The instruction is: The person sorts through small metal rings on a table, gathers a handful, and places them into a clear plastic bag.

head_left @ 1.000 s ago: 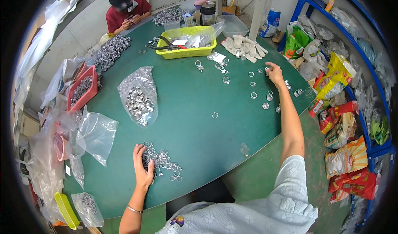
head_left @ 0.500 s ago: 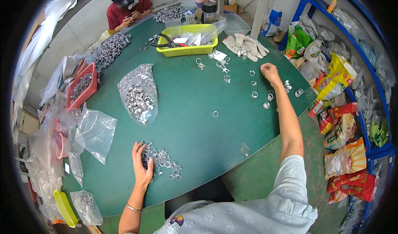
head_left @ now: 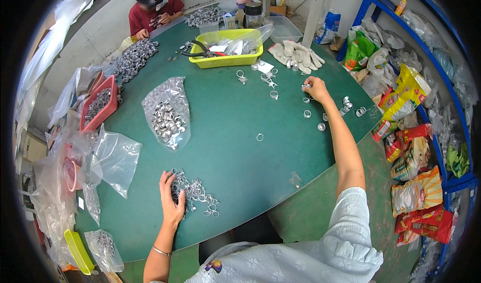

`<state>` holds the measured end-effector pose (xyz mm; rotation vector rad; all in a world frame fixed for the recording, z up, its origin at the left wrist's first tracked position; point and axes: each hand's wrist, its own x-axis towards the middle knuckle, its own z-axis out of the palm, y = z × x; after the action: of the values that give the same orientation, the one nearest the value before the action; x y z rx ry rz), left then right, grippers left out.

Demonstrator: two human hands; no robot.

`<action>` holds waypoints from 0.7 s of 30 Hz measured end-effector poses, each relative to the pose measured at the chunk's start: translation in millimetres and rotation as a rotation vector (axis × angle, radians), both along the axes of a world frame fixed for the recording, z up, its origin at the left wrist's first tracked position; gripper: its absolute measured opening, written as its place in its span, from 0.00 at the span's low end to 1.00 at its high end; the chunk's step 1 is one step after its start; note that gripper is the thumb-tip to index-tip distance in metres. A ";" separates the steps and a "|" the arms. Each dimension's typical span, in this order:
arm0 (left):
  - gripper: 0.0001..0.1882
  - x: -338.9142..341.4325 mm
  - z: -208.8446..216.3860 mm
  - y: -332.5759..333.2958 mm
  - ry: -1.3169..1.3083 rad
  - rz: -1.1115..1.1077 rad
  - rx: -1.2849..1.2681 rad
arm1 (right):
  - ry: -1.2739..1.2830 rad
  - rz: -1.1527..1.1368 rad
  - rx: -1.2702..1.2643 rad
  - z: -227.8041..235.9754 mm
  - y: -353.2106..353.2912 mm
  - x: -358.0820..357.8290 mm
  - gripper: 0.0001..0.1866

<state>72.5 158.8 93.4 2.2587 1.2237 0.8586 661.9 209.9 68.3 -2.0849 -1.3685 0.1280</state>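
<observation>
At the right side of the green table, my right hand has its fingers pinched at a small silver metal ring, partly hidden by the fingertips. More rings lie close to it, among them a loose ring and a cluster of shiny wide rings. My left hand rests at the near left with thumb and fingers apart, curved around the edge of a pile of thin metal rings. A single ring lies between the two hands.
A clear bag of rings lies left of centre. Further back stand a yellow-green basket with pliers, and white gloves. A red bin sits at left. Across the table, a person handles parts.
My right hand has moved left and slightly nearer, onto the ring that lay beside it. My left hand has stayed at the pile. The person opposite has lowered one hand to the table.
</observation>
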 end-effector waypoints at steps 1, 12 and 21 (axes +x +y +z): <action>0.23 0.5 0.7 0.2 -0.004 0.000 -0.001 | -0.101 -0.002 -0.041 -0.8 2.8 -0.4 0.10; 0.23 0.8 -0.1 -0.3 -0.029 -0.004 -0.013 | 1.515 0.184 0.299 24.0 -24.9 2.1 0.09; 0.24 0.4 1.0 -0.6 0.001 0.016 -0.020 | 0.810 0.113 0.069 25.0 -44.9 -5.9 0.12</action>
<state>73.0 158.3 94.4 2.2371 1.2463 0.8477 656.0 165.0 93.3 -1.6015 -0.9525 0.8546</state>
